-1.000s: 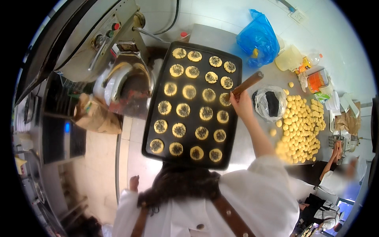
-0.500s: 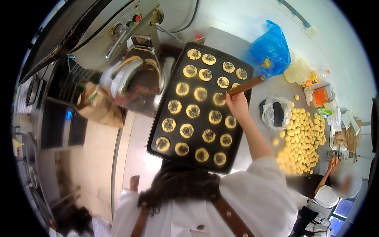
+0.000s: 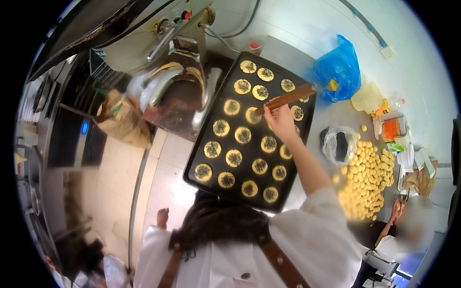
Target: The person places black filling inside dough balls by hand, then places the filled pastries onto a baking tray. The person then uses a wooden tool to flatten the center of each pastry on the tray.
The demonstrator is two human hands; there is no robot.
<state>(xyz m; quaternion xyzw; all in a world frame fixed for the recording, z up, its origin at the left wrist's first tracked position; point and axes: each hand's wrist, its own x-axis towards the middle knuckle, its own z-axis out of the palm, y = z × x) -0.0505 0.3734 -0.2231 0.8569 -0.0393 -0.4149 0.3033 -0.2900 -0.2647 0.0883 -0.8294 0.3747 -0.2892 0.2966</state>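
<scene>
On our tabletop we have the tray, dough rounds in rows on it. A machine stands to its left; to its right lies a bag, dough balls farther right, a second bag behind.

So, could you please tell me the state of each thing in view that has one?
Brown stick: held at a tilt
Right hand: closed on that stick
Left hand: away from the stick, grip unclear
Dough rounds: flattened, topped with dark specks
Black tray: bearing those rounds
Dough balls: plain, loosely heaped
Blue bag: creased
Clear bag: crumpled
Clear bottle: capped
</scene>
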